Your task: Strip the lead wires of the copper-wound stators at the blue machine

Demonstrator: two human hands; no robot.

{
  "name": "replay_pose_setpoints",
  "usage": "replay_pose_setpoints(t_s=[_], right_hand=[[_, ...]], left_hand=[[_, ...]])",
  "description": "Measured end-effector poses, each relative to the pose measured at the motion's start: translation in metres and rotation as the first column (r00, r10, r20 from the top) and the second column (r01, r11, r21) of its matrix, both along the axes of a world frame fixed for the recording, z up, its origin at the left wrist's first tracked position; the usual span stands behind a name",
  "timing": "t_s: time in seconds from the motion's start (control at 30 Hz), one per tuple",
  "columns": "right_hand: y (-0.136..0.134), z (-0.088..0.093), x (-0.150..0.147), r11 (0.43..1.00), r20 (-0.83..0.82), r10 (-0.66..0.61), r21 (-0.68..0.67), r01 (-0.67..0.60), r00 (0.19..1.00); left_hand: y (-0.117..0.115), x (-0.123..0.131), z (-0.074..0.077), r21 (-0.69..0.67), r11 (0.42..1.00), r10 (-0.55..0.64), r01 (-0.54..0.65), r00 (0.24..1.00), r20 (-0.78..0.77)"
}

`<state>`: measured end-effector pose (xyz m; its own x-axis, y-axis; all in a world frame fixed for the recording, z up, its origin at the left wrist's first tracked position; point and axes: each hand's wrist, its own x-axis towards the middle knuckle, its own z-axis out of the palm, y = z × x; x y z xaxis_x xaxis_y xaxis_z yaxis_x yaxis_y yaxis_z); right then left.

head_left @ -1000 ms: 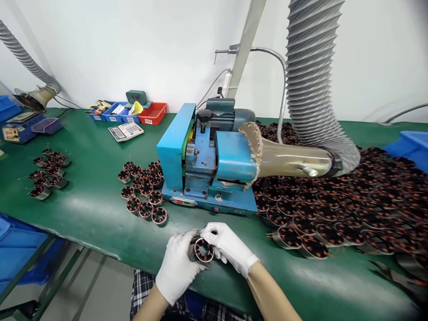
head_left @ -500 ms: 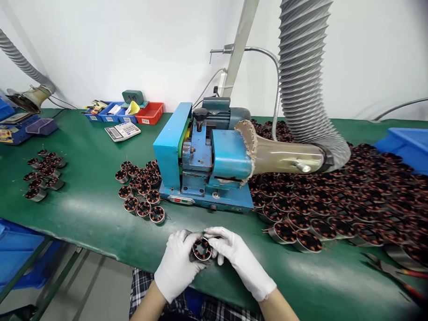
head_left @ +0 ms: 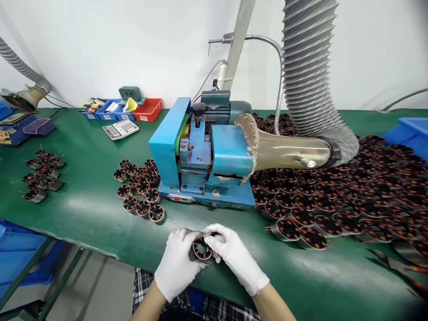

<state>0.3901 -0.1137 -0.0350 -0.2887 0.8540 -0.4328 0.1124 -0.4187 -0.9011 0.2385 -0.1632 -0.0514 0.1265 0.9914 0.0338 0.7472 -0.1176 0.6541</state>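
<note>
Held in my left hand (head_left: 178, 259), white-gloved, is a motor stator (head_left: 202, 249) with a metal rim and copper windings round a dark open centre. It faces up, just over the near edge of the table. My right hand (head_left: 227, 246), also gloved, is at the stator's upper right rim with thumb and forefinger pinched together. Whatever lies between those fingertips is too small to make out. Past my hands, to the left, stands a group of similar stators (head_left: 143, 208).
A blue belt-driven machine (head_left: 231, 148) stands ahead, joined to a grey extraction hose (head_left: 314, 72). Many stators (head_left: 311, 238) crowd the right side, with pliers (head_left: 396, 265) near them. Another group (head_left: 35, 195) is at left. A calculator (head_left: 120, 129) and small bins (head_left: 148, 109) sit behind.
My right thumb and forefinger have drawn together at the stator's upper rim; that hand has shifted slightly left. My left hand still grips the stator. The view has shifted a little.
</note>
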Motion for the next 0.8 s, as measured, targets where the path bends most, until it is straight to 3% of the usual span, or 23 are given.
replay_pose_setpoints(t_s=[0.27, 0.53, 0.8], right_hand=[[-0.006, -0.008, -0.009, 0.996, 0.032, -0.075, 0.047, 0.074, 0.997], [0.001, 0.0, 0.001, 0.997, -0.079, 0.075, 0.011, -0.074, 0.994], [-0.003, -0.004, -0.003, 0.998, -0.033, 0.058, 0.018, -0.057, 0.998]], left_hand=[[0.0, 0.001, 0.002, 0.028, 1.0, 0.0, 0.0, 1.0, 0.012], [-0.003, 0.0, -0.003, -0.006, 0.998, 0.062, -0.062, 0.998, 0.026], [-0.001, -0.001, -0.006, -0.026, 0.994, 0.102, -0.102, 0.995, 0.022]])
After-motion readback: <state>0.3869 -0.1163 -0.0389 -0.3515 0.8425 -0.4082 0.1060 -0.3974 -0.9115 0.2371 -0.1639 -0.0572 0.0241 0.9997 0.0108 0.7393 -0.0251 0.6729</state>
